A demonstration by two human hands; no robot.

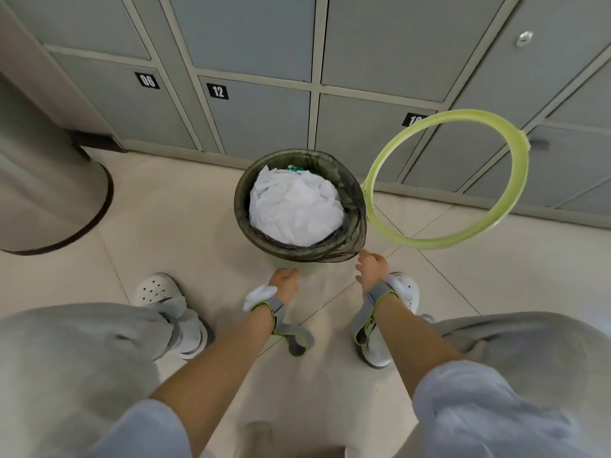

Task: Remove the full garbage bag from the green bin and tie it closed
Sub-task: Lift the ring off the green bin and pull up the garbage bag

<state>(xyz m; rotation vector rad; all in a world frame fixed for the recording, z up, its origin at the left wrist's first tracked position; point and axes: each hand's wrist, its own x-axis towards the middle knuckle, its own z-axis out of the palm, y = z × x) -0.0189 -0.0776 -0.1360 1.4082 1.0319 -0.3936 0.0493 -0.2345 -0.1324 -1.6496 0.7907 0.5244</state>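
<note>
From the head camera you look straight down at the green bin (299, 264), which stands on the tiled floor (185, 206) just in front of the grey lockers (258, 120). Only a sliver of its pale green wall shows, below the dark garbage bag (350, 239) whose edge is folded out over the bin's mouth. The bag sits inside the bin and is filled near to the top with crumpled white paper (294, 206), with a bit of green wrapper at the far side. Your left hand (284, 284) is low against the bin's near wall, fingers curled inward; whether they grip anything cannot be told. Your right hand (372, 267) reaches toward the bag's hanging fold at the near right, the fingers loosely bent and parted, the fingertip at or just short of the plastic. To the right of the bin, a yellow-green ring (515, 180) appears tilted in front of the lockers, its near-left edge just beside the bag's rim; nothing of yours touches it. Both wrists wear grey straps, and your white clogs stand either side.
</note>
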